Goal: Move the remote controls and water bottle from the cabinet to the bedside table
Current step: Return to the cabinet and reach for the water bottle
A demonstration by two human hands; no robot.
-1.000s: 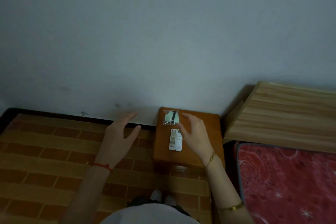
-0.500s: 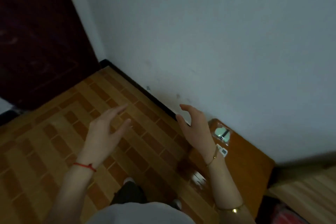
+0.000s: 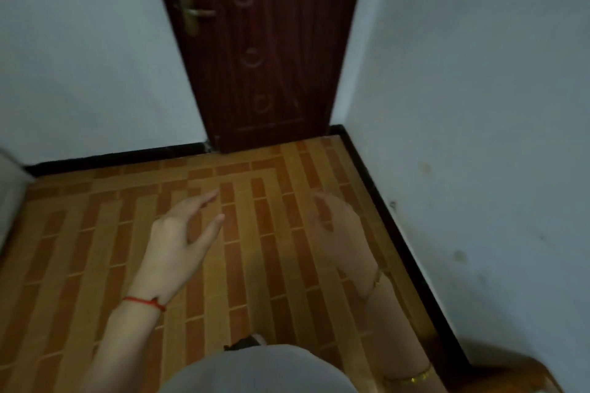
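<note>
My left hand (image 3: 182,239) hangs over the brick-patterned floor with its fingers apart and nothing in it; a red string sits on its wrist. My right hand (image 3: 341,233) is blurred, also over the floor, fingers spread and empty, with gold bracelets on the forearm. Only a corner of the wooden bedside table (image 3: 517,376) shows at the bottom right. No remote control or water bottle is in view, and I do not see the cabinet.
A dark red door (image 3: 261,51) with a brass handle (image 3: 191,13) stands shut straight ahead. White walls meet the floor along a black skirting (image 3: 392,217) on the right and back. A pale edge of something (image 3: 9,195) shows at the far left.
The view has swung left from the bedside table with the remotes on it to the door. Both hands stayed empty and moved away from the table.
</note>
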